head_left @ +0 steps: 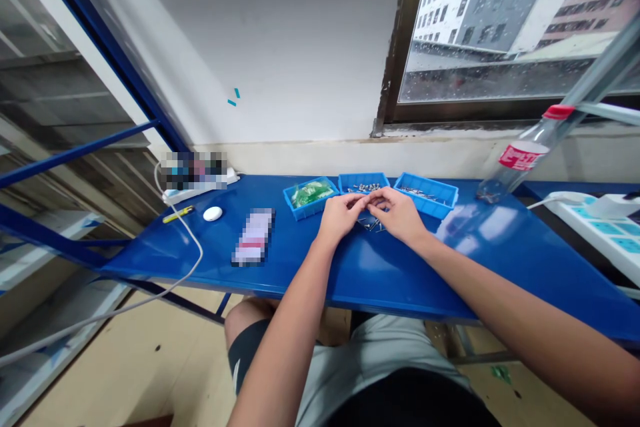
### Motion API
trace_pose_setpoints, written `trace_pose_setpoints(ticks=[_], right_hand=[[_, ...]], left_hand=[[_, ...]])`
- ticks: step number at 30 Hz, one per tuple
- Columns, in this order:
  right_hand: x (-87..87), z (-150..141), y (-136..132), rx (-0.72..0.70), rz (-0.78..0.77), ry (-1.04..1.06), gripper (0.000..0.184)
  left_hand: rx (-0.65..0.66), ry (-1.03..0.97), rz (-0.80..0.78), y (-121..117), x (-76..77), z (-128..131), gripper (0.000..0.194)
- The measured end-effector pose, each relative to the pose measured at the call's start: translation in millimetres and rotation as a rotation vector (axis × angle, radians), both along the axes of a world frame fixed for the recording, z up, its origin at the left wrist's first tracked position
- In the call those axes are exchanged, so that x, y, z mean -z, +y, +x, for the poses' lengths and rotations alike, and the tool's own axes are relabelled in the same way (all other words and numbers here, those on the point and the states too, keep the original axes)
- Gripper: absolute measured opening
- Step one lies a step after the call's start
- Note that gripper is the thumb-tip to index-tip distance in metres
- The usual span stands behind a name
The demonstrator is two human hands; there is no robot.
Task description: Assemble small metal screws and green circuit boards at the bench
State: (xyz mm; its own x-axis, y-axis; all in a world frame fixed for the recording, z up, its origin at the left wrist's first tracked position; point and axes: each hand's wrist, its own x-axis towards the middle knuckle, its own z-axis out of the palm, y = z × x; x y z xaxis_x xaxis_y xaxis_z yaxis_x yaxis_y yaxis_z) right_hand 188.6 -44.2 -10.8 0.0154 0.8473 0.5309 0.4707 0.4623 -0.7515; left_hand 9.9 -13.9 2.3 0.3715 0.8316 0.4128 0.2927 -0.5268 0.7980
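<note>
The loose metal pieces (373, 224) are small, thin and silver in colour. They lie flat on the blue surface (295, 260) in a scattered group, pointing in different directions, and the hands (397, 215) partly cover them. Just behind, more small metal pieces (367, 187) lie mixed inside the middle blue bin (363, 178). What the fingertips hold is too small to tell.

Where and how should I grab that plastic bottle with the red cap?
I'd wrap the right hand around the bottle at its label, coming from the left, the side facing the hands. The body is broad and round there, while in this view the metal post runs right by the red cap.
</note>
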Motion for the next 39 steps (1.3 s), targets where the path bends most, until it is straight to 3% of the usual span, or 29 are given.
trace_pose_setpoints(ticks=[4, 10, 16, 24, 30, 36, 39], right_hand=[[2.7, 1, 1, -0.008, -0.029, 0.059, 0.015], [4.3, 1, 4, -0.08, -0.143, 0.271, 0.028], [1.7, 1, 4, -0.124, -0.201, 0.442, 0.042], [2.4, 0, 5, -0.132, -0.177, 0.47, 0.047], [0.2, 1, 3, -0.054, -0.067, 0.248, 0.03], [-13.2, 15, 14, 0.219, 0.169, -0.132, 0.016], [-17.0, 23, 22, 0.254, 0.232, -0.24, 0.013]], left_hand=[[0.018, -0.099, -0.071, 7, 8.6, 1, 0.021], [0.055, -0.208, -0.089, 12, 17.5, 5, 0.036], [0.091, -0.361, -0.149, 14, 13.5, 5, 0.044], [0.128, -0.431, -0.266, 10, 5.1, 2, 0.054], [0.11, -0.408, -0.258, 7, 3.8, 4, 0.05], [-0.1, -0.401, -0.196, 12, 6.2, 3, 0.031], [-0.161, -0.444, -0.194, 15, 6.8, 1, 0.028]])
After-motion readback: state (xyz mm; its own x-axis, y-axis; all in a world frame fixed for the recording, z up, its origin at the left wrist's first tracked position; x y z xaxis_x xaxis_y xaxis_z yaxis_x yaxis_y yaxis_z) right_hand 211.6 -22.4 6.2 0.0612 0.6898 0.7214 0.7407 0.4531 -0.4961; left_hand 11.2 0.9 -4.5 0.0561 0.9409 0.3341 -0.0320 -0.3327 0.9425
